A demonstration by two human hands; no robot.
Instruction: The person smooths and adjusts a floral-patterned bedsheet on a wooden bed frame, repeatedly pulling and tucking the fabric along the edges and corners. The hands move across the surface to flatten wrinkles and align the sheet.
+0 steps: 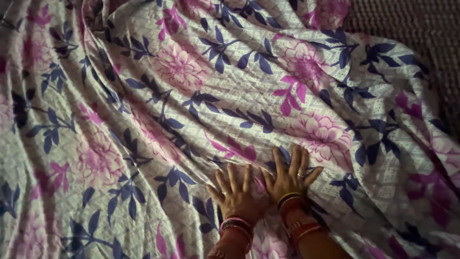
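Cotton-like cloth fills the head view: a thin floral bedsheet (201, 96) with pink flowers and dark blue leaves on a pale checked ground, lying in long diagonal folds over a soft surface. We see our left hand (237, 194) and right hand (290, 177) side by side, low in the middle, both flat, fingers spread wide, palms pressing on the sheet and gripping nothing. At the top right, a dark woven surface (407, 24) shows beyond its edge. We judge the sheet light, limp and a little slippery; it is best pinched at an edge or a fold ridge.
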